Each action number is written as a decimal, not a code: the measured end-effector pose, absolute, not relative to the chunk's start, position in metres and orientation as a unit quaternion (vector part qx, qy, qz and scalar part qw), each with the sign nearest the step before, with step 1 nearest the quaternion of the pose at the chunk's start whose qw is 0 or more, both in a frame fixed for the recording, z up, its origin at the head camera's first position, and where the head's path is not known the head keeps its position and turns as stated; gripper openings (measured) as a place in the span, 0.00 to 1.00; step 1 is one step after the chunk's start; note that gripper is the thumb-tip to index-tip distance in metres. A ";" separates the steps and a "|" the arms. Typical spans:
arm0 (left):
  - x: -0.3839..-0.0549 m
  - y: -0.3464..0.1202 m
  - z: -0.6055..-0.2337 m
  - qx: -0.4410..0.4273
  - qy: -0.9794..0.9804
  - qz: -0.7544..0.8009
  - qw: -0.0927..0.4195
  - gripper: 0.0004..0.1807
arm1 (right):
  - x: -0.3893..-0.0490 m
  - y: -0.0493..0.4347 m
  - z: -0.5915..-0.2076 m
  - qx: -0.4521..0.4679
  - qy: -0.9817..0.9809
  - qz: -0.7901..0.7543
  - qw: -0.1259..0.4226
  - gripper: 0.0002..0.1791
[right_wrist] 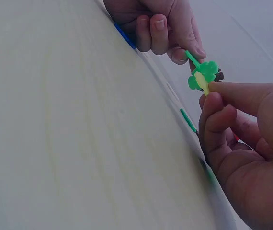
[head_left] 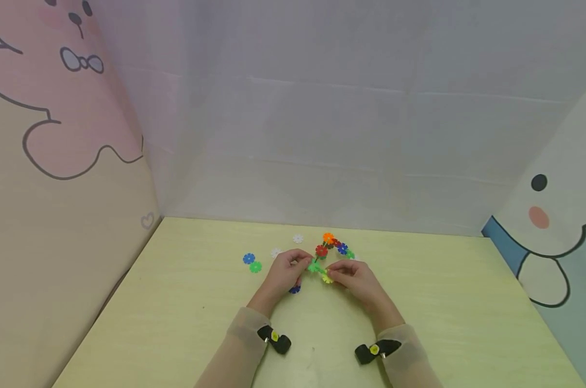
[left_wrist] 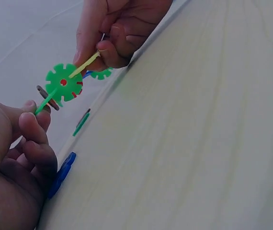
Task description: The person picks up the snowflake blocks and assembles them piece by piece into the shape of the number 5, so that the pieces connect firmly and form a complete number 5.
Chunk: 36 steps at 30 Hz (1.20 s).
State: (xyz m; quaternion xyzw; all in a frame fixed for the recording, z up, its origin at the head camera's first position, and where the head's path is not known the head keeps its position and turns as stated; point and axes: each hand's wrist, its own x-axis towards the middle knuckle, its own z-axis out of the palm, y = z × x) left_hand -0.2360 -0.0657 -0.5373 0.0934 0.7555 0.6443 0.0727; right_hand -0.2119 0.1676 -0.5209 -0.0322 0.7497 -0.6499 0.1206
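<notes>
**Pale yellow table (head_left: 457, 302) in soft light**

It spreads beneath the fingers (head_left: 346, 264). Beyond them rises a creased whitish backdrop (head_left: 293, 124), possibly fabric. Left of them, a beige wall (head_left: 64, 231) bears a pink cartoon animal (head_left: 79, 97); right, a bluish wall (head_left: 581, 323) shows a white cartoon figure (head_left: 569, 196).

The green disc (left_wrist: 43, 104) and yellow disc (left_wrist: 86, 64) look like smooth plastic; the counter (head_left: 443, 302) appears smooth and matt, with a wood grain; the back sheet (head_left: 293, 124) is creased and dull; the left sleeve (head_left: 234, 350), matt cloth

Yellow table (head_left: 322, 328), pale sheet (head_left: 312, 124) behind; pink cartoon (head_left: 64, 97) left, white cartoon (head_left: 564, 210) right.
</notes>
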 end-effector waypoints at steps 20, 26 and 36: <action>-0.237 -0.114 -0.518 0.137 0.825 0.534 0.121 0.08 | -0.217 0.170 -0.524 0.068 0.716 -0.692 0.068 0.11; -0.237 -0.122 -0.514 0.143 0.830 0.527 0.117 0.10 | -0.219 0.173 -0.525 0.084 0.717 -0.690 0.054 0.12; -0.238 -0.092 -0.509 0.134 0.867 0.476 0.066 0.16 | -0.221 0.185 -0.524 0.094 0.735 -0.671 0.025 0.12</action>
